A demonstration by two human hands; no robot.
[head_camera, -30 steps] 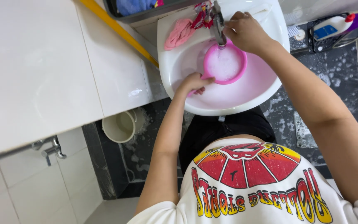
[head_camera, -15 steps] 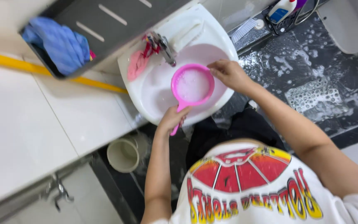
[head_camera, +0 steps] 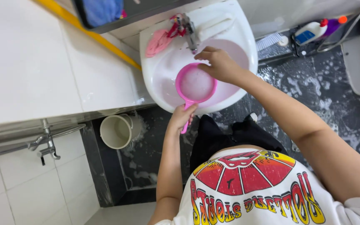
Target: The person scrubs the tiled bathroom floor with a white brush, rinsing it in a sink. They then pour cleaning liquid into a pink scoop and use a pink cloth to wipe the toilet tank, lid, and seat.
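Observation:
A pink plastic dipper (head_camera: pixel 195 84) full of foamy water sits in the white wash basin (head_camera: pixel 246 46), under the metal tap (head_camera: pixel 189 31). My left hand (head_camera: pixel 181 117) grips the dipper's handle at the basin's near rim. My right hand (head_camera: pixel 218 64) rests on the dipper's far rim, fingers curled over its edge. A pink cloth (head_camera: pixel 156 43) lies on the basin's back left ledge.
A white bucket (head_camera: pixel 117 131) stands on the floor to the left under the basin. The dark floor (head_camera: pixel 326 87) is wet and soapy. Bottles (head_camera: pixel 313 31) and a brush (head_camera: pixel 267 41) sit on a ledge at right. A wall tap (head_camera: pixel 46 146) sticks out of the white tiles at left.
My left hand moved from the basin bowl to the dipper's handle. My right hand came off the tap and now holds the dipper's rim. The view swung about.

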